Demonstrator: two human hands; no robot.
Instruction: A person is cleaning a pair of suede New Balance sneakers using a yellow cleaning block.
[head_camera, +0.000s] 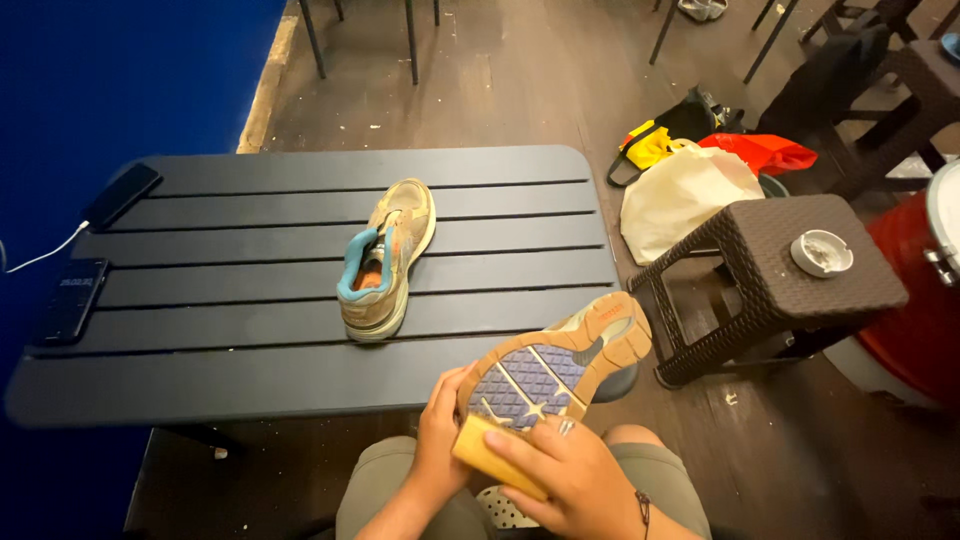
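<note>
Your right hand (575, 480) is closest to you, fingers laid flat and pressed on a yellow sponge block (497, 455), pinning it against the heel end of the upturned shoe (555, 365). Your left hand (440, 435) sits just left of that shoe, fingers curled round its heel edge, gripping it. Both hands are closed on something, neither is spread.

The held shoe is sole-up over your lap, just off the near edge of the table (250, 390). Its long axis runs from the heel at your hands up and away to the right, toe pointing toward the wicker stool (790, 270). So the rest of the sole lies forward-right of the sponge; your right hand is the nearer one to it.

Relative to that held shoe: the second shoe (385, 260) stands upright on the table, beyond and left, well apart, toe pointing away. Far left on the table, two phones (70, 300) (122, 195), one with a white cable. Bags (690, 185) sit on the floor beyond the stool.
</note>
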